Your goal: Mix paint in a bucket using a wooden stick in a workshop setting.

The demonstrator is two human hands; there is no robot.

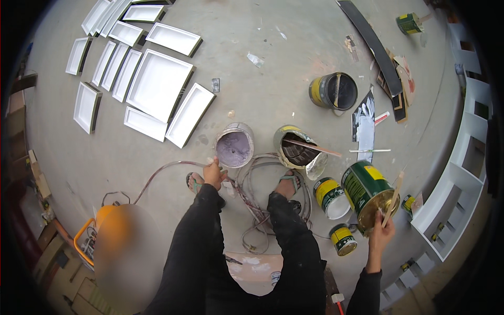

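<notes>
A pale wooden stick (394, 198) is pinched in the closed fingers of the right hand (380, 234), against the gold end of a large green can (362, 185). The left hand (212, 175), partly curled, reaches the rim of a pail of lilac paint (234, 148); I cannot tell whether it grips. Smaller cans (326, 190) and a coiled hose (247, 189) lie between, on the floor (252, 100).

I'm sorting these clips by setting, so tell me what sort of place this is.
Probably a paint workshop: green-and-yellow cans sit around the grey floor, a bucket holds what looks like purplish paint, and many white shallow tray-like pieces are laid out.
</notes>
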